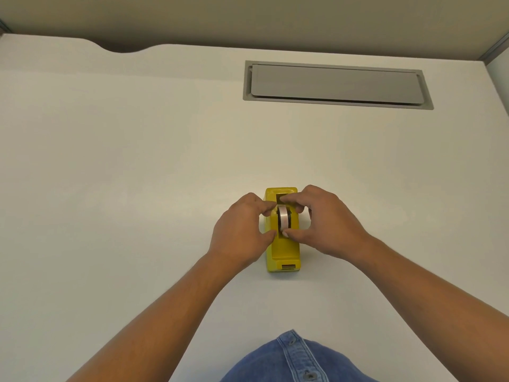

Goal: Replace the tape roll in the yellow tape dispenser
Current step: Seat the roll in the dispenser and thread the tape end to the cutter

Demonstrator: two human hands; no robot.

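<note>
**Both hands at the roll in the yellow dispenser**

A blocky yellow plastic tape dispenser (pixel 283 244) sits on the plain white tabletop (pixel 124 175), just right of centre, cutter end toward six o'clock. A narrow clear tape roll (pixel 284 218) stands upright in its well. The left hand (pixel 240 231) presses fingertips against the dispenser's nine o'clock side, bracing it. The right hand (pixel 327 221) pinches the roll, forefinger at twelve o'clock, thumb at six. Whether the roll is going in or coming out cannot be told. Either way, keeping it square to the slot and moving it straight along the well should stop the hub binding, with the left hand holding the base down.
</note>
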